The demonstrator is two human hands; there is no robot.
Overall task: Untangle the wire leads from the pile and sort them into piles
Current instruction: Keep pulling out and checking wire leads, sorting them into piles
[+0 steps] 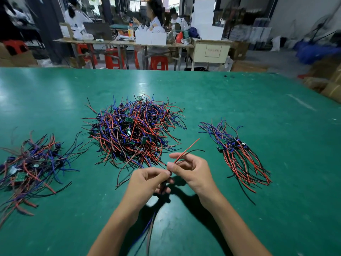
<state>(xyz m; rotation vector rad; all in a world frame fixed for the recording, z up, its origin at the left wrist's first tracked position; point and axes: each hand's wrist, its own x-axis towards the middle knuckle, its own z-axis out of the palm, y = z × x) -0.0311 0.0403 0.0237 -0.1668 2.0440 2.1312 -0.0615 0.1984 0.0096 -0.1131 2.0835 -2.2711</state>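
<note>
A big tangled pile of red, black and blue wire leads (135, 129) with small green boards lies in the middle of the green table (239, 100). A looser pile (31, 163) lies at the left, and a neat aligned bundle (238, 154) lies at the right. In front of the big pile, both hands hold one wire lead (186, 150) above the table. My left hand (147, 182) grips its middle, with blue and dark wires hanging down below the hand. My right hand (191, 169) pinches its red and black wires, whose ends point up to the right.
Beyond the table's far edge stand workbenches, red stools (158, 62) and white boxes, with several people seated there. Cardboard boxes (330, 85) sit past the right edge. Bare green mat stretches behind the piles and along the near right side.
</note>
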